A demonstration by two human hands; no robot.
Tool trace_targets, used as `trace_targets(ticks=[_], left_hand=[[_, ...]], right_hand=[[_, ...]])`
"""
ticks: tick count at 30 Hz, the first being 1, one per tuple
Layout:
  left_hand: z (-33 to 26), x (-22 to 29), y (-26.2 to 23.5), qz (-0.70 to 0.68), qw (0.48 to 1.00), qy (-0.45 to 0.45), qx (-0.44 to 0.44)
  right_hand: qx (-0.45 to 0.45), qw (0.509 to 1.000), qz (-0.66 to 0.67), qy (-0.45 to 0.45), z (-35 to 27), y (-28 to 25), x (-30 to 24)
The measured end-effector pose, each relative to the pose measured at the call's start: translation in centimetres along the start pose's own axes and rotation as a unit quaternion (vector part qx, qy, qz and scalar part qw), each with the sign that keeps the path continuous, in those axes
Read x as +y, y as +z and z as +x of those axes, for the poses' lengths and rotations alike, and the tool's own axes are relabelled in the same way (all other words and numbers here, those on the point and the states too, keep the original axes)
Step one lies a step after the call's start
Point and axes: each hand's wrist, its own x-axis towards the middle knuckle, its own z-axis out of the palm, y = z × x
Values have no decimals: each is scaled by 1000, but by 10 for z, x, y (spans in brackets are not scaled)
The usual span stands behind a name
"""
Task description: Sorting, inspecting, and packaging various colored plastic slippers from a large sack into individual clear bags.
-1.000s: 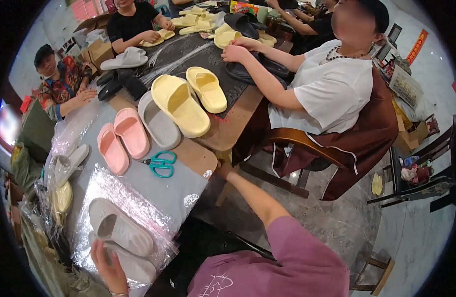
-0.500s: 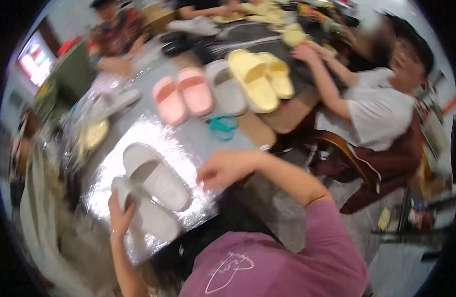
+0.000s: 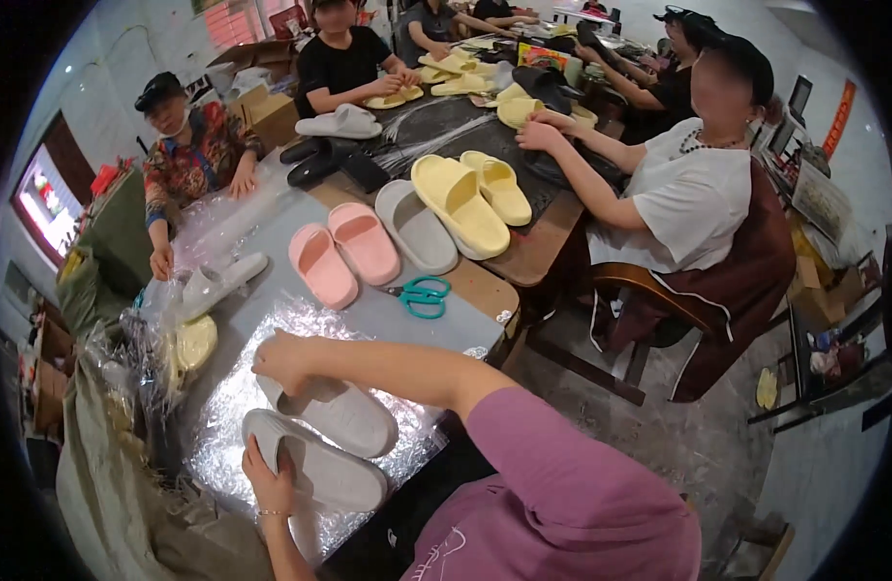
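Note:
Two grey slide slippers lie side by side on a shiny clear plastic sheet (image 3: 223, 412) at the near end of the table. My left hand (image 3: 264, 473) grips the near grey slipper (image 3: 330, 474) by its strap, the thumb at the foot opening. Bent over the toe end of the far grey slipper (image 3: 357, 421) is my right hand (image 3: 283, 360), closed on its strap; some of its fingertips are hidden. Beyond them lie a pair of pink slippers (image 3: 344, 254) and teal-handled scissors (image 3: 425, 296).
A larger grey slipper (image 3: 417, 232) and yellow slippers (image 3: 465, 208) stand past the pink pair. A co-worker (image 3: 693, 184) sits at the right in a chair (image 3: 727, 290). Another person (image 3: 194, 160) handles clear plastic film (image 3: 228, 218) at the far left. A cloth sack (image 3: 107, 484) hangs at the near left.
My right hand has swung left from beside the slippers onto the far one's toe end. My left hand stays at the near slipper's strap. The head view has tilted up, showing more of the room.

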Motion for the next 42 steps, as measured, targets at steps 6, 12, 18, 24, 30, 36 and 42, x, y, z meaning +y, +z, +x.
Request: trace_targets(ticks=[6, 12, 18, 24, 30, 36, 42], left_hand=[[6, -13, -1, -41, 998, -8, 41], [26, 23, -30, -9, 977, -4, 211], [63, 87, -38, 85, 894, -93, 430], [51, 93, -10, -44, 906, -69, 415], [34, 138, -11, -109, 918, -7, 382], [1, 157, -15, -133, 958, 53, 247], [-12, 146, -52, 14, 961, 56, 270]], right_hand=[[285, 945, 77, 143, -113, -117, 18], [457, 811, 287, 223, -158, -80, 16], [625, 696, 156, 318, -136, -44, -15], [627, 681, 220, 308, -131, -35, -35], [645, 667, 194, 319, -142, -42, -29], [641, 674, 220, 293, -127, -32, -32], [598, 687, 294, 291, -136, -32, -28]])
